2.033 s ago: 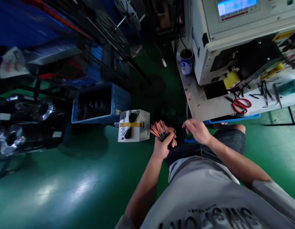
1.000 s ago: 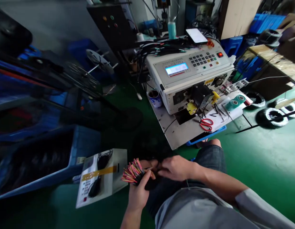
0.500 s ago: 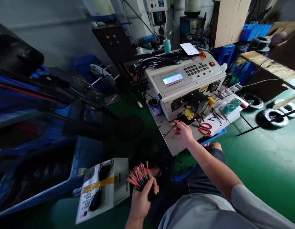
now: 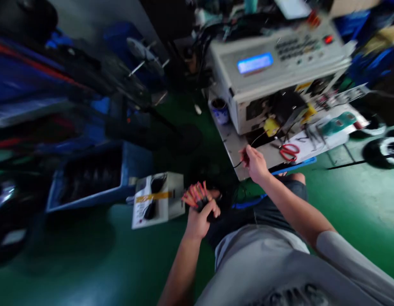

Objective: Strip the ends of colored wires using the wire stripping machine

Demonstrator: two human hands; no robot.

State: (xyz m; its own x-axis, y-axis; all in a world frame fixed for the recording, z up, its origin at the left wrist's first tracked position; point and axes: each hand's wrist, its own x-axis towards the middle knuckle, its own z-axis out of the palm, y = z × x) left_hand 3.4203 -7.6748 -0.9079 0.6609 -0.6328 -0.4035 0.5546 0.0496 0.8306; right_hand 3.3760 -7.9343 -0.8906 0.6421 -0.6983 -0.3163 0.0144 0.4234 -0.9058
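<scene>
My left hand [image 4: 201, 214] is closed round a bundle of black cables [image 4: 197, 196] whose stripped ends show red, pink and yellow wires fanned upward. Over the front left corner of the bench, my right hand [image 4: 255, 162] pinches a thin black cable [image 4: 238, 165]; its dark end sticks out to the left of the fingers. A thin light strand rises from the fingers toward the yellow part [image 4: 271, 126] of the wire-cutting machine [image 4: 248, 87]. Red-handled pliers [image 4: 289, 152] lie on the bench right of this hand. Motion blur softens the details.
A blue-patterned mug [image 4: 220, 111] stands left of the machine. Green tape rolls [image 4: 340, 123] lie on a white sheet at the right. On the floor side at left are a white box-shaped device [image 4: 176, 193] and a blue crate [image 4: 138, 163]. Black cable coils [image 4: 380, 151] lie at far right.
The view has tilted downward and swung slightly. My right hand has closed on the cable and now sits nearer the yellow part, with a thin strand between them. My left hand keeps its bundle.
</scene>
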